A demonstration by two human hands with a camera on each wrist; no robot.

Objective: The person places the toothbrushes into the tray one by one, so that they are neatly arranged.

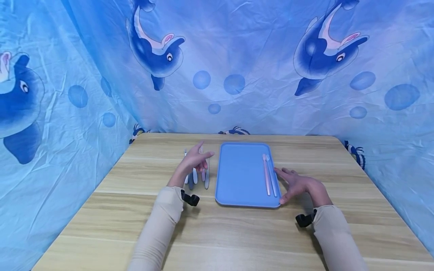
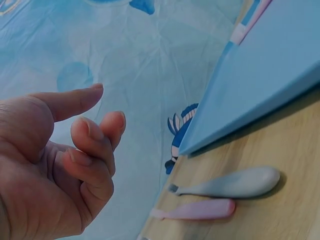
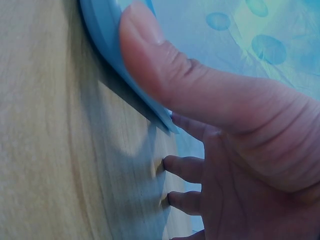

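- Already two toothbrushes (image 1: 266, 176) lie inside the tray (image 1: 240, 173), near its right side.
- Other brushes (image 2: 245, 182), seemingly left to do, lie left of it.
- My left fingers (image 2: 95, 142), half curled, are empty; my right fingers (image 3: 186, 169), spread, touch its rim.

Blue, creased dolphin-print sheeting (image 1: 264, 113), probably fabric, is hanging behind and on both sides of a wood-grain table (image 1: 237, 241).

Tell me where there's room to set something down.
Bare: most of the tray, left of its toothbrushes; the table between the sleeves. Crowded: loose toothbrushes under the left hand; the tray's right side, by the right hand.
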